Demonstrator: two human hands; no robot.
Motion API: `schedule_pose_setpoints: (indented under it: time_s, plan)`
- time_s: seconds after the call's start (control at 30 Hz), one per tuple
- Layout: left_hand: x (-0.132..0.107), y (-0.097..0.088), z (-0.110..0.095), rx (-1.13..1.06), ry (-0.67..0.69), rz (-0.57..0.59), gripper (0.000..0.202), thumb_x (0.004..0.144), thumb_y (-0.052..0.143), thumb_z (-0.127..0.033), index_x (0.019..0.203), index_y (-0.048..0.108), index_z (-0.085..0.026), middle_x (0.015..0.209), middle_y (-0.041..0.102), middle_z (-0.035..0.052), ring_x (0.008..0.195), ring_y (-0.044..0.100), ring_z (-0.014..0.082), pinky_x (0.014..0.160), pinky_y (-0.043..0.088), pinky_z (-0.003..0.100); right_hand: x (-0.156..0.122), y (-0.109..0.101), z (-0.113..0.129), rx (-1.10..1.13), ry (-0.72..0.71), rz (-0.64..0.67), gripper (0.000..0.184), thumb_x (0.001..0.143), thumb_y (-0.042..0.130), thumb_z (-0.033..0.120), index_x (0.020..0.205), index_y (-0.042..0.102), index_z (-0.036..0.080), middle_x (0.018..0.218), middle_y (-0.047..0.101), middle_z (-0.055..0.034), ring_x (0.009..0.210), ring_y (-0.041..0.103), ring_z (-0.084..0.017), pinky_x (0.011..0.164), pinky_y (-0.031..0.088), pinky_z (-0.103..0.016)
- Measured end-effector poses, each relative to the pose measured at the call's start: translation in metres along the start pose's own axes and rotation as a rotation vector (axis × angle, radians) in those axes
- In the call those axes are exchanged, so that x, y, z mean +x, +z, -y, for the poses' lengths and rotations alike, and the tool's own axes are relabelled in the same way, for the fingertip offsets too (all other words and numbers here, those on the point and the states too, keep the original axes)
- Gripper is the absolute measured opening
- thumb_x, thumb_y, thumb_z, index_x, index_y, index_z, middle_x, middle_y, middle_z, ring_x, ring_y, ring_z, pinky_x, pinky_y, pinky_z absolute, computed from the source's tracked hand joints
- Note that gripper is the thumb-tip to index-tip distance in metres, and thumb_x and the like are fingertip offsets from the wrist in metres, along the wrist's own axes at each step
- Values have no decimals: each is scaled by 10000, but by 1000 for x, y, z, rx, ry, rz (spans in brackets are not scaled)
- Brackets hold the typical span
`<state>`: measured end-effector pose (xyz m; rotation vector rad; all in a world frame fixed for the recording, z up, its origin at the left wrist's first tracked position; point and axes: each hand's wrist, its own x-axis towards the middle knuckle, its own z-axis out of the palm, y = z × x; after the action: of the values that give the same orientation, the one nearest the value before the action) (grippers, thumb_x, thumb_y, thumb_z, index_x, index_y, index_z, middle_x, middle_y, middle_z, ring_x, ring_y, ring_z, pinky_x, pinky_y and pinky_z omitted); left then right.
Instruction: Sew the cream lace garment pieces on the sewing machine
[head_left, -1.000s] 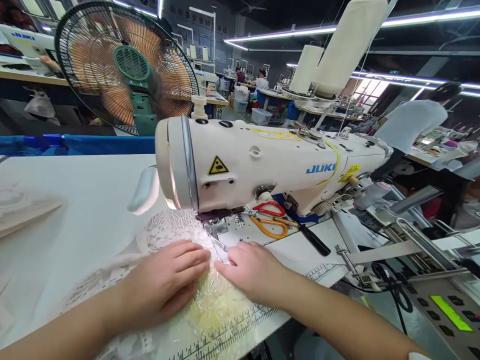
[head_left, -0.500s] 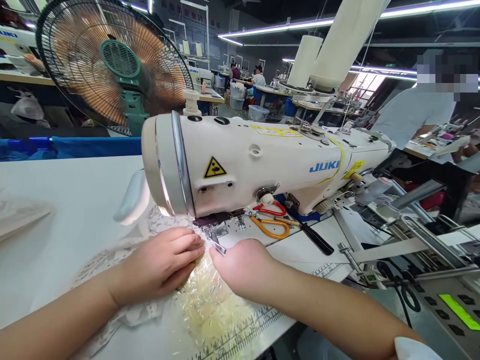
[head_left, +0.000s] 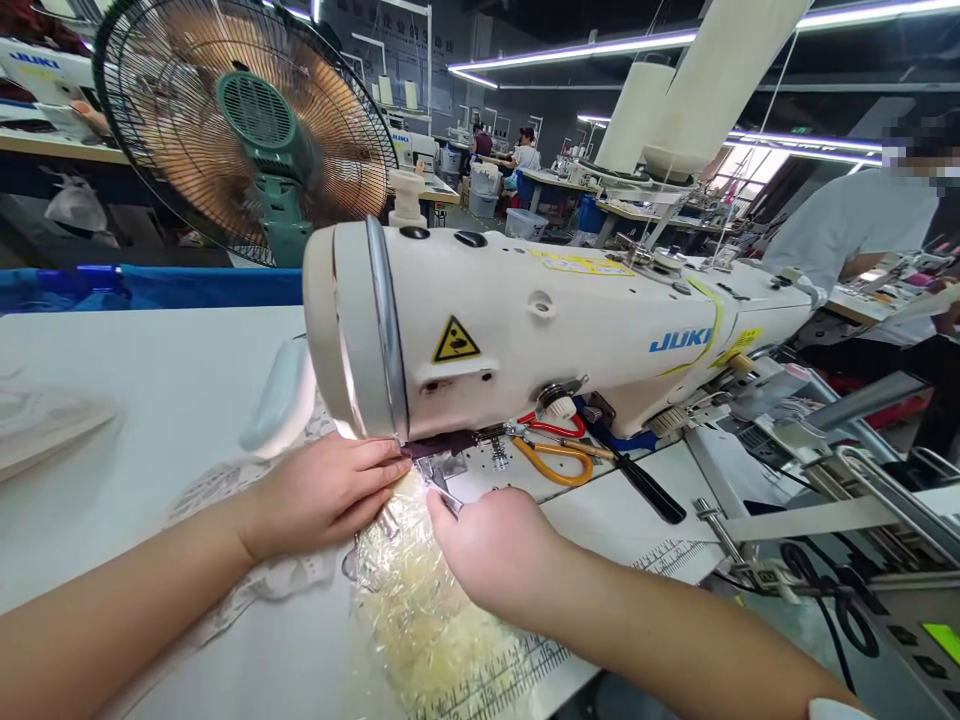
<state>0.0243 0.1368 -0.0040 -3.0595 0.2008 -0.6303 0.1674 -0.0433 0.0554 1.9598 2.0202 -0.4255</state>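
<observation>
My left hand [head_left: 330, 492] lies flat, fingers stretched forward beside the needle area of the white sewing machine [head_left: 495, 330]. Under and left of it spreads white lace fabric [head_left: 289, 580]. My right hand [head_left: 499, 545] is closed with its thumb at a slim metal piece [head_left: 448, 498] near the presser foot; its fingertips are hidden, so what they grip cannot be seen. Between both hands, crinkled clear plastic with a yellowish tint [head_left: 427, 630] covers the table and part of a printed ruler scale [head_left: 547, 655].
Orange-handled scissors [head_left: 555, 465], a red-handled tool [head_left: 555, 425] and a black-handled tool [head_left: 649, 490] lie behind the right hand. A metal rack [head_left: 862, 480] stands at the right. Beyond the table are a large fan [head_left: 255, 120] and a person in a light shirt [head_left: 855, 215].
My left hand has slid slightly forward toward the machine head, showing more of the plastic. My right hand stays by the metal piece. The whole view has shifted a little.
</observation>
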Motion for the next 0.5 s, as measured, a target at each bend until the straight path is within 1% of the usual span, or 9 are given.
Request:
schedule_pose_setpoints:
  time_s: [0.07,0.13,0.2,0.23,0.33,0.37,0.43,0.47,0.5]
  plan:
    - [1,0,2,33,-44,40,454,1017,319,-290,1177,734,-198,809,741,87,637,622,211,587,476,334,-1,-4,0,-28,-11,27,884,633,706,32,1485,468,48,691,736,-149,418,559,-198,439,423,-326]
    - [2,-1,2,45,-81,67,485,1026,298,-328,1167,742,-194,736,711,78,613,602,218,598,476,348,-4,-6,0,-33,-7,82,892,670,699,33,1515,416,39,754,750,-183,456,591,-209,454,421,-329]
    - [1,-4,0,48,-131,63,491,1027,299,-358,1131,751,-200,717,692,71,626,592,220,648,492,358,-8,-7,-1,-15,-5,92,906,680,703,31,1527,383,22,770,748,-194,506,626,-231,471,434,-339]
    - [0,-7,-2,45,-149,48,478,1021,311,-360,1071,763,-210,718,684,68,635,584,220,667,494,360,-11,-5,-1,-3,-7,80,912,668,711,27,1522,390,19,770,745,-193,526,640,-240,473,439,-340]
    - [-8,-19,-8,-4,-149,38,386,976,371,-236,902,749,-248,797,700,64,725,599,224,720,493,356,-21,6,0,5,-40,34,903,651,728,45,1498,418,14,750,736,-167,575,665,-258,453,418,-322]
    - [-12,-24,-10,-30,-117,63,352,938,397,-177,908,737,-260,868,719,61,775,618,227,734,494,353,-26,12,0,-1,-58,23,869,672,722,70,1488,428,20,758,736,-158,587,670,-257,442,399,-312]
    - [-20,-36,-15,-43,-89,148,371,845,428,-79,996,707,-271,996,724,53,865,637,240,776,499,363,-34,24,2,-5,-108,-12,738,737,684,123,1441,475,53,795,738,-132,613,678,-244,423,355,-297]
    - [-23,-42,-18,-10,-98,194,385,811,429,-47,997,691,-260,989,714,52,871,633,248,800,500,382,-39,29,4,6,-132,-31,637,759,663,139,1379,524,82,807,736,-112,617,677,-232,414,332,-294]
    - [-25,-47,-21,43,-115,236,371,794,419,-18,943,675,-241,935,700,46,848,623,250,825,499,403,-43,35,6,25,-157,-49,523,772,646,152,1289,574,116,815,732,-91,619,674,-221,407,313,-293]
